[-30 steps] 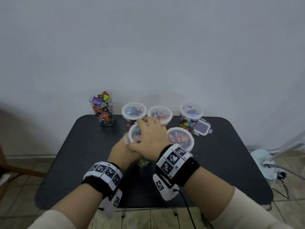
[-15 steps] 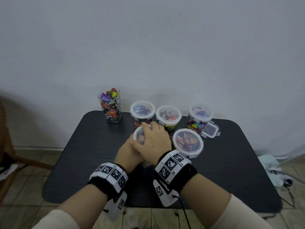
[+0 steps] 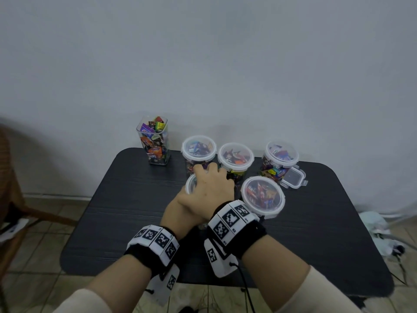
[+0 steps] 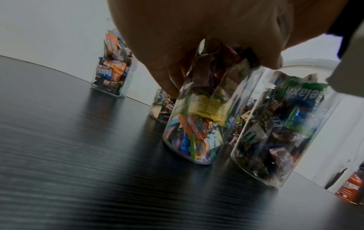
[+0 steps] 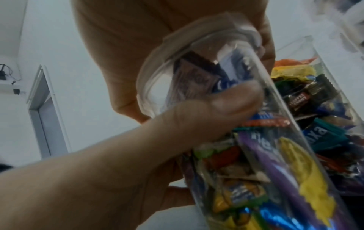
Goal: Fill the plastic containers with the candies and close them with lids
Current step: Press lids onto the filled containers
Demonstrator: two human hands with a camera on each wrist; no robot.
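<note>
A clear round container (image 4: 197,121) full of wrapped candies stands on the black table (image 3: 126,199). My left hand (image 3: 178,208) grips its side, with the thumb (image 5: 216,109) across the wall. My right hand (image 3: 212,186) lies on top of its lid (image 5: 177,51), fingers curled over the far rim; only the lid's left edge (image 3: 190,184) shows in the head view. A closed filled container (image 3: 262,195) stands right beside it. Three more closed filled containers (image 3: 198,147) (image 3: 235,154) (image 3: 282,153) stand in a row behind.
A tall square jar of candies (image 3: 154,141) stands without a lid at the table's back left. A small rectangular clip box (image 3: 293,177) lies at the back right. A wooden chair (image 3: 13,199) is at the left, and cloth and cables (image 3: 372,224) lie on the floor at the right.
Both hands stay on the same container, right hand on top and left hand at its side. Only the head view has shifted a little.
</note>
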